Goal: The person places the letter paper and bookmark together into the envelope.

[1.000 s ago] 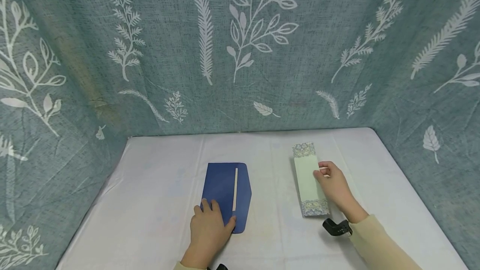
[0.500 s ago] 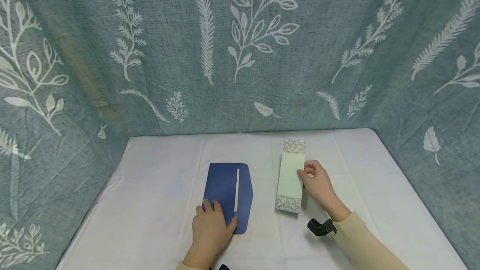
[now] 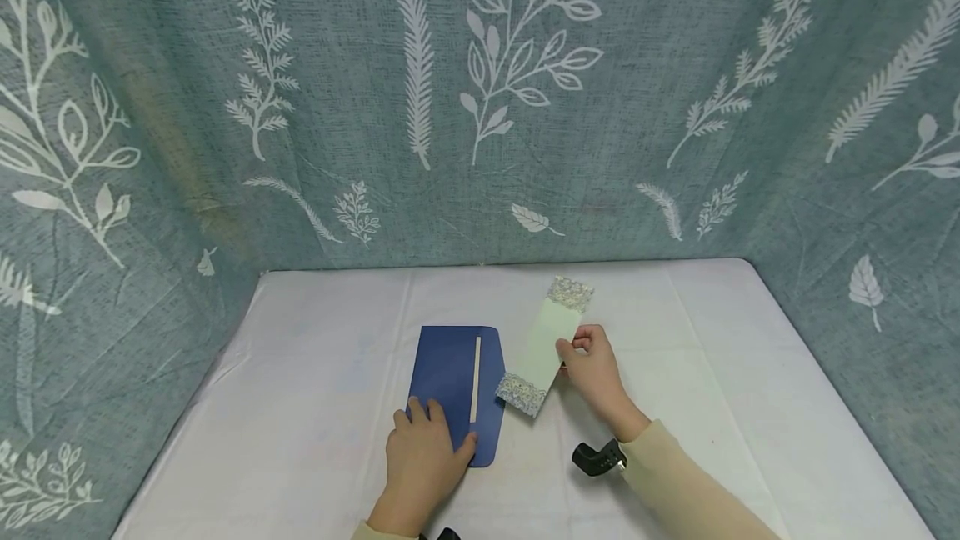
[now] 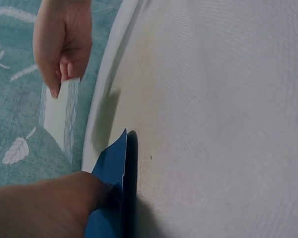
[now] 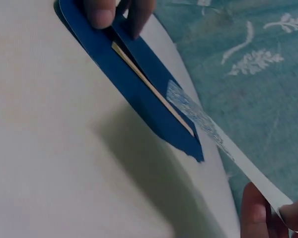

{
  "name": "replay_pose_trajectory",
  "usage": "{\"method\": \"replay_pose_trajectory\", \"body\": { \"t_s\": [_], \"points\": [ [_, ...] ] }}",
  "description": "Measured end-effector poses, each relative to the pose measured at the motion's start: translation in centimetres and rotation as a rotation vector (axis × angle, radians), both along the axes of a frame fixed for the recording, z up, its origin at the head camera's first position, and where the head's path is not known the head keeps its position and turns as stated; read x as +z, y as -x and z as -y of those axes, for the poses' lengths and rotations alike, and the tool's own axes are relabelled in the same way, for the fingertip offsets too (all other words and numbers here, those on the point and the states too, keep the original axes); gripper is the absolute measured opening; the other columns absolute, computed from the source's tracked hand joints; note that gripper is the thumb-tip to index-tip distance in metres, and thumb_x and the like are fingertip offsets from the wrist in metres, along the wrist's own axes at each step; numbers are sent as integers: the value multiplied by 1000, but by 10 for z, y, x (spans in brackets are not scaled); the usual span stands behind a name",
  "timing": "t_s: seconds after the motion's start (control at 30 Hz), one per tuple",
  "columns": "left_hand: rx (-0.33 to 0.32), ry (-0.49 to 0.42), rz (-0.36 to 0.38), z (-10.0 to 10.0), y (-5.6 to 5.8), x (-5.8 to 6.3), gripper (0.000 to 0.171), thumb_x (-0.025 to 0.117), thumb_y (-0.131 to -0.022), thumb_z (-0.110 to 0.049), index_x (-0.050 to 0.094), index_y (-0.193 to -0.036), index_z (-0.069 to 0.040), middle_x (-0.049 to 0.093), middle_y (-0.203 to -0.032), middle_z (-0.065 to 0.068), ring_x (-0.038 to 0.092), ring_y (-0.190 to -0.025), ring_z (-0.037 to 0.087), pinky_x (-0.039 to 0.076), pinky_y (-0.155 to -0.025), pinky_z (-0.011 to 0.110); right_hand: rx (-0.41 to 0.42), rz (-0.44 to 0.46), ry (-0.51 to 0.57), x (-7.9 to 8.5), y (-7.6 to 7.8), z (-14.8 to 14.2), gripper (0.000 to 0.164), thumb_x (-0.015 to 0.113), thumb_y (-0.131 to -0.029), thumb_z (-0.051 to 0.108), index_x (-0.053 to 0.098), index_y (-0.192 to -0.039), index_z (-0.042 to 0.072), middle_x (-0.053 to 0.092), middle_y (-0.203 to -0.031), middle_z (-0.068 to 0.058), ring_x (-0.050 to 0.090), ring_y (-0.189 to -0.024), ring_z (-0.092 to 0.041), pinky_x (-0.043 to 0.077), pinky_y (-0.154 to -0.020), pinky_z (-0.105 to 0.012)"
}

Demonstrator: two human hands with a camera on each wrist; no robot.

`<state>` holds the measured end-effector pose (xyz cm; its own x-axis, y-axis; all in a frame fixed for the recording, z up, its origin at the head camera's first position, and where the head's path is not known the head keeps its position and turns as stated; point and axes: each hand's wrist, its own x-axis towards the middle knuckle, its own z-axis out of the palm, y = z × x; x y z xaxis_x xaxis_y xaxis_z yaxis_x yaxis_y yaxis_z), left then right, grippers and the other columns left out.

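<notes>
In the head view a blue envelope point(image 3: 444, 361) lies with its flap to the right and a narrow cream strip point(image 3: 476, 379) running lengthwise along it. My left hand point(image 3: 425, 458) rests on its near end, fingers spread over the face and thumb at the near side of the flap. A gap shows at the envelope's mouth in the right wrist view. My right hand point(image 3: 595, 369) pinches the right edge of a pale green card point(image 3: 553, 332) with patterned bands at both ends. The card is tilted, its lower patterned end point(image 5: 196, 116) overlapping the envelope's flap edge.
A white cloth point(image 3: 315, 373) covers the table. Behind and at both sides hangs a teal curtain point(image 3: 337, 90) with white leaf prints. A black wrist device point(image 3: 597, 458) sits by the right sleeve point(image 3: 682, 477).
My right hand has carried the card leftward, and the card has turned so its lower end points toward the envelope's flap. The left hand and envelope have hardly moved.
</notes>
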<state>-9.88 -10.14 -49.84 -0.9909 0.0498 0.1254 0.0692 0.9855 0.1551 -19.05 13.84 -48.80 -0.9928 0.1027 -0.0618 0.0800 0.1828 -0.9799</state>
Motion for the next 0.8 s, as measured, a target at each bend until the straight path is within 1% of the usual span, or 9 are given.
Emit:
{"method": "replay_pose_trajectory", "body": {
  "t_s": [0.1,0.23,0.47,0.6,0.8],
  "points": [
    [1,5,-1,0,0,0,82,68,-80,-55,57,-120,15,52,-121,40,50,-104,54,51,-71,54,2,2,19,-4,0,8,25,58,-96,8,39,-108,-4,49,-96,-16,58,-63,-16,55,-62,-35],
    [1,11,6,1,1,0,83,66,-81,-56,57,-121,15,51,-122,40,50,-105,54,51,-72,53,5,-2,16,-11,0,19,24,57,-96,6,38,-106,-3,47,-94,-15,57,-60,-16,54,-59,-33],
    [1,5,10,0,0,3,82,67,-80,-56,57,-121,15,52,-121,40,50,-104,54,51,-71,54,9,-29,9,-19,-2,31,21,57,-94,4,37,-100,-1,46,-91,-14,56,-59,-16,54,-56,-32],
    [-3,14,-1,0,0,2,82,68,-80,-55,58,-120,15,53,-120,39,51,-103,54,51,-70,53,12,-45,-19,-21,-2,32,21,57,-94,4,38,-101,-2,45,-92,-14,56,-58,-16,53,-55,-31],
    [-2,12,-12,2,0,-1,83,67,-80,-57,58,-120,15,52,-121,40,51,-103,54,51,-70,53,20,-64,-62,-19,-3,30,22,56,-96,7,38,-105,-2,47,-95,-16,58,-58,-18,52,-55,-31]
  ]
}}
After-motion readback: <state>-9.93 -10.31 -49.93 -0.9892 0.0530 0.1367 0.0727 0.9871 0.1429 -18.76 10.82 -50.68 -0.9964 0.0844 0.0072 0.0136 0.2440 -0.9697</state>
